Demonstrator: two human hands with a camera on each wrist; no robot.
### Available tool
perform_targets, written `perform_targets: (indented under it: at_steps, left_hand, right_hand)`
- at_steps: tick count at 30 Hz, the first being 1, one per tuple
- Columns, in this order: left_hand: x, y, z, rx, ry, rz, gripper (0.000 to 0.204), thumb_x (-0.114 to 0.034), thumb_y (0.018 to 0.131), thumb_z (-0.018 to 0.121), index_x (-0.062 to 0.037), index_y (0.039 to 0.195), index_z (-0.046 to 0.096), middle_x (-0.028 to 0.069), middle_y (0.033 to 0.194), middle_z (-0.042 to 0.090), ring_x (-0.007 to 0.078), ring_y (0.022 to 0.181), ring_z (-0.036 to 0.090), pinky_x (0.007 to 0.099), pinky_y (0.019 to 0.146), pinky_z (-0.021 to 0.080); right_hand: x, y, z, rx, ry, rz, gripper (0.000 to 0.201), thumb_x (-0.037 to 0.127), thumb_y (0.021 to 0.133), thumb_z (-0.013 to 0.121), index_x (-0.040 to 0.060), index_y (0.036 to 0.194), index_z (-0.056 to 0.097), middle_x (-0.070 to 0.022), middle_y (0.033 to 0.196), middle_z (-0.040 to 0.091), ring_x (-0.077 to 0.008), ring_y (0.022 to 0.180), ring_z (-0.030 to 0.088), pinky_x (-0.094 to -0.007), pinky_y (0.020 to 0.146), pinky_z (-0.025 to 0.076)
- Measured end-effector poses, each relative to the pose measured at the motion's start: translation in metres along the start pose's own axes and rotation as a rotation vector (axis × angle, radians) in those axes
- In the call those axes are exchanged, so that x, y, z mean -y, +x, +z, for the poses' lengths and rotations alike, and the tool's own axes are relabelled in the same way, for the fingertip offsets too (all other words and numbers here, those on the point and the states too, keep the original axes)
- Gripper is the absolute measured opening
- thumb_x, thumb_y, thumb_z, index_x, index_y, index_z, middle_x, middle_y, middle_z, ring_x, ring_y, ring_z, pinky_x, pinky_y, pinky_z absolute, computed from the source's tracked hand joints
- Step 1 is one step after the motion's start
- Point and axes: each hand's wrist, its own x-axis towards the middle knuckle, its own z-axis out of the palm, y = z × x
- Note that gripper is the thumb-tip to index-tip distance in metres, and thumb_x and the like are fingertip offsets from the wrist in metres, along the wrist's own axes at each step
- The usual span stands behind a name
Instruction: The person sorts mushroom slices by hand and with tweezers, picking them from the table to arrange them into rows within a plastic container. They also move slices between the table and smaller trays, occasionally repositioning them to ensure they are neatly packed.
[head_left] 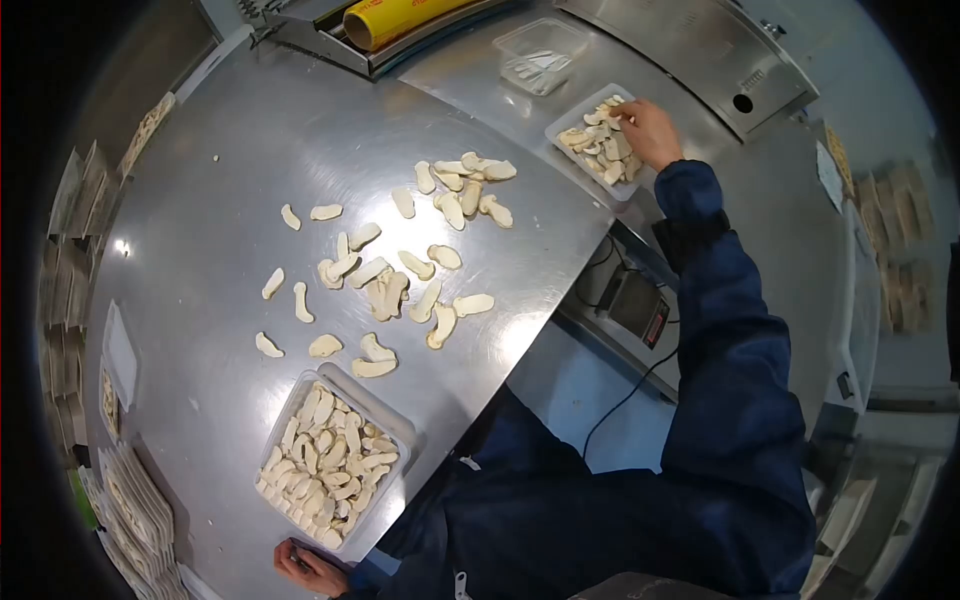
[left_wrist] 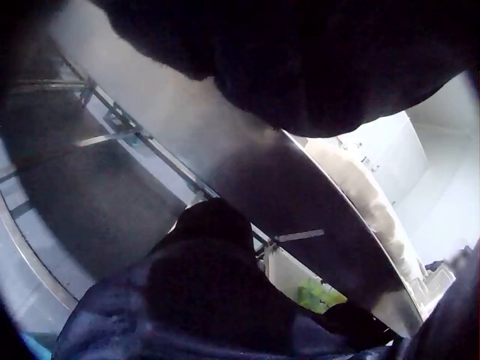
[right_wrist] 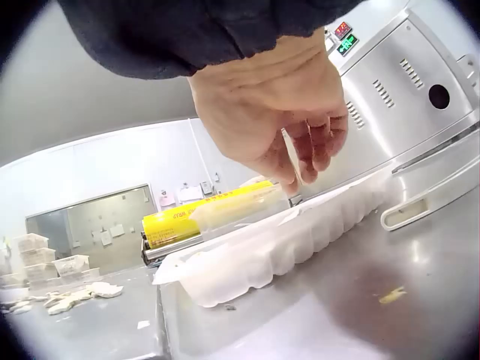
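Right hand (right_wrist: 277, 112) pinching slice (right_wrist: 291, 157) over tray (right_wrist: 262, 251)

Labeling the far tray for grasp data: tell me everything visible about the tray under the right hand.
The far tray is a shallow, rectangular, translucent white plastic tray with ribbed walls. It sits flat on the steel counter, part-filled with pale slices. The right hand hovers over its far end, pinching one thin slice just above it.

The head camera looks steeply down from above on the steel table (head_left: 200, 250) and both arms. The right wrist camera sits low, near the surface, facing up at the right hand (right_wrist: 281, 112) over the tray (right_wrist: 255, 255), which both views share. The left wrist camera looks up from under the table edge, very near a dark sleeve (left_wrist: 195, 315).
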Motion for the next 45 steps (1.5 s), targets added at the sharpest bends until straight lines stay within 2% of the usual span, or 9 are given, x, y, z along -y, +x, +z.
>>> perform_targets:
  at_steps: [2, 5, 9, 15, 21, 24, 27, 35, 45]
  left_hand:
    - [-0.005, 0.001, 0.0, 0.005, -0.002, -0.012, 0.022, 0.002, 0.091, 0.048, 0.005, 0.11, 0.057, 0.0159, 0.115, 0.051, 0.0287, 0.107, 0.052, 0.0385, 0.095, 0.042]
    - [-0.004, 0.001, -0.003, 0.017, 0.029, 0.01, 0.022, 0.003, 0.091, 0.047, 0.0049, 0.111, 0.057, 0.016, 0.115, 0.051, 0.0284, 0.107, 0.052, 0.0382, 0.096, 0.042]
    - [-0.005, -0.001, 0.003, -0.018, -0.068, -0.02, 0.024, 0.003, 0.09, 0.047, 0.0045, 0.112, 0.057, 0.0158, 0.115, 0.051, 0.028, 0.106, 0.052, 0.0381, 0.096, 0.042]
    - [-0.011, 0.0, -0.002, 0.029, 0.042, -0.029, 0.025, 0.002, 0.091, 0.047, 0.0037, 0.114, 0.057, 0.0156, 0.115, 0.051, 0.0278, 0.106, 0.052, 0.038, 0.096, 0.042]
    - [-0.01, 0.002, -0.003, 0.025, 0.046, -0.016, 0.025, 0.002, 0.091, 0.046, 0.0036, 0.114, 0.057, 0.0159, 0.116, 0.052, 0.0281, 0.107, 0.052, 0.0384, 0.096, 0.042]
    - [-0.008, 0.0, -0.002, 0.017, 0.016, -0.024, 0.025, 0.001, 0.091, 0.046, 0.0037, 0.114, 0.057, 0.0162, 0.116, 0.052, 0.0289, 0.107, 0.052, 0.0388, 0.096, 0.042]
    - [-0.006, 0.002, -0.004, 0.028, 0.063, 0.039, 0.024, 0.001, 0.092, 0.046, 0.0039, 0.113, 0.057, 0.0163, 0.115, 0.052, 0.0296, 0.108, 0.052, 0.0391, 0.096, 0.042]
    - [-0.004, -0.001, -0.003, 0.032, 0.006, -0.001, 0.022, 0.001, 0.092, 0.047, 0.0043, 0.112, 0.056, 0.0165, 0.115, 0.052, 0.0293, 0.108, 0.052, 0.0383, 0.096, 0.041]
    - [-0.01, 0.0, -0.003, 0.039, 0.024, -0.032, 0.021, 0.001, 0.094, 0.046, 0.0034, 0.112, 0.056, 0.0161, 0.117, 0.05, 0.0279, 0.108, 0.051, 0.0374, 0.096, 0.041]
  right_hand:
    - [0.002, 0.006, 0.007, -0.049, -0.04, -0.063, 0.022, 0.016, 0.084, 0.057, 0.0087, 0.095, 0.075, -0.0153, 0.092, 0.066, -0.0372, 0.091, 0.063, -0.044, 0.082, 0.05]
    - [-0.019, 0.026, 0.007, -0.107, -0.145, 0.196, 0.023, 0.015, 0.081, 0.06, 0.0106, 0.096, 0.076, -0.0173, 0.097, 0.071, -0.0371, 0.095, 0.066, -0.0458, 0.083, 0.052]
    - [-0.047, 0.033, -0.003, -0.005, -0.155, 0.332, 0.022, 0.018, 0.081, 0.059, 0.0099, 0.094, 0.076, -0.0191, 0.098, 0.072, -0.0369, 0.094, 0.067, -0.045, 0.082, 0.053]
    - [-0.052, 0.033, 0.02, -0.048, -0.248, 0.091, 0.023, 0.02, 0.082, 0.058, 0.0084, 0.094, 0.074, -0.0174, 0.094, 0.072, -0.0374, 0.093, 0.067, -0.0451, 0.083, 0.052]
    - [-0.048, 0.04, 0.023, 0.072, -0.301, 0.274, 0.03, 0.024, 0.081, 0.059, 0.0043, 0.098, 0.075, -0.0198, 0.101, 0.071, -0.0403, 0.095, 0.067, -0.0467, 0.086, 0.053]
    - [-0.05, 0.043, 0.024, 0.09, -0.29, 0.298, 0.025, 0.026, 0.081, 0.06, 0.0079, 0.092, 0.072, -0.0194, 0.094, 0.071, -0.0396, 0.092, 0.067, -0.0471, 0.081, 0.052]
    - [-0.046, 0.042, 0.021, 0.087, -0.277, 0.335, 0.03, 0.025, 0.08, 0.059, 0.0079, 0.099, 0.075, -0.0203, 0.1, 0.071, -0.0403, 0.097, 0.067, -0.0469, 0.085, 0.052]
    - [-0.073, 0.046, 0.032, 0.026, -0.209, 0.254, 0.025, 0.027, 0.082, 0.061, 0.0098, 0.097, 0.073, -0.0187, 0.094, 0.072, -0.0391, 0.091, 0.067, -0.0468, 0.081, 0.052]
    - [-0.049, 0.055, 0.036, 0.076, -0.348, 0.183, 0.026, 0.023, 0.083, 0.063, 0.011, 0.105, 0.07, -0.0181, 0.099, 0.071, -0.0374, 0.094, 0.067, -0.0474, 0.082, 0.053]
